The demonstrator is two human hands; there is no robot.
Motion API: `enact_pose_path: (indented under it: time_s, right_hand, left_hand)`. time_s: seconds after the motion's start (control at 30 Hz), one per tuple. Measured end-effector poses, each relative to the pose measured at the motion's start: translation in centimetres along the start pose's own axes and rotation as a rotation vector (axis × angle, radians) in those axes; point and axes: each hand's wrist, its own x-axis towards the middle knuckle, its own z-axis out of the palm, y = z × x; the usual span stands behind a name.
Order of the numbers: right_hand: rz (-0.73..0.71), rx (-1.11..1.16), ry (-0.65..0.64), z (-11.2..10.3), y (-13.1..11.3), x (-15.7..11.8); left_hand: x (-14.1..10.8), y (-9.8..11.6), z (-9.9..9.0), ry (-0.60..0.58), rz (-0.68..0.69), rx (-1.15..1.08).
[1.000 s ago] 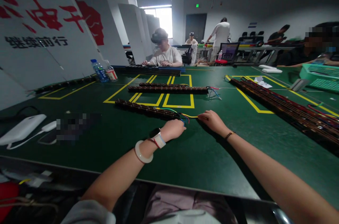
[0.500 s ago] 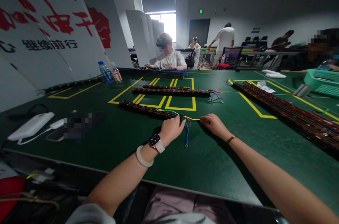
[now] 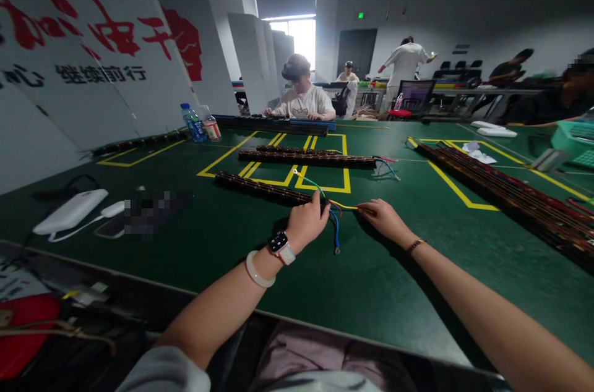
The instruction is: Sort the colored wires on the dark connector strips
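R hand (image 3: 383, 219), ctr-right of frame: fingertips pinched on free end of yellow wire (image 3: 347, 206); wire tip hidden inside the grip. L hand (image 3: 307, 220), approx ctr: index finger up beside green wire (image 3: 316, 184), thumb near wire roots. Can't tell if L is pinching anything; finger undersides face away from cam.

Near dark strip (image 3: 262, 187) lies on green table (image 3: 408, 311), mid-frame, running from left of ctr down to L hand. Its right end + wire exits mostly blocked by L fingers. Green wire sticks up-left, ring lug visible at tip. Blue wire (image 3: 336, 232) hangs down toward lower ctr, lug at end. Short red wire (image 3: 340, 211) partly lost in the tangle; can't make out its tip.

Two more strips (image 3: 306, 158) behind, mid-frame; rear one partly hidden by front one. Long bundle (image 3: 505, 194) on right runs out past the right edge, indiv. wires too dark to count. Green basket (image 3: 573, 143), right edge, also cut off. Dark item (image 3: 160, 209) at left is pixelated, can't ID. White power bank (image 3: 72, 211) next to it, far left, OK to see.
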Motion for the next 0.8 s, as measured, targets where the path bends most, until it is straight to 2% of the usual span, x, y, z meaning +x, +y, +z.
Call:
enact_pose_path:
  time_s: [0.13, 0.27, 0.37, 0.47, 0.53, 0.7, 0.8]
  right_hand:
    - [0.025, 0.083, -0.011, -0.2, 0.0, 0.0]
    - [0.176, 0.297, -0.085, -0.6, -0.1, 0.1]
    - [0.297, 0.401, -0.174, -1.0, -0.2, 0.3]
    - [0.338, 0.505, -0.249, -1.4, -0.7, 0.3]
    - [0.317, 0.595, -0.275, -1.6, -1.2, 0.2]
    - [0.274, 0.736, -0.316, -1.8, -2.3, -0.2]
    - [0.261, 0.730, -0.298, -1.7, -2.7, -0.4]
  left_hand:
    - [-0.3, 0.1, 0.0, -0.028, 0.045, -0.190]
    - [-0.7, 0.3, 0.0, -0.052, 0.144, -0.257]
    - [-0.7, 0.3, 0.1, -0.050, 0.107, -0.297]
    - [-0.4, -0.1, 0.3, -0.070, 0.047, -0.245]
    - [-0.1, -0.3, 0.6, -0.152, 0.000, -0.277]
    - [0.5, -0.2, 1.7, -0.465, -0.241, -0.732]
    - [0.5, 0.1, 2.0, -0.528, -0.269, -1.010]
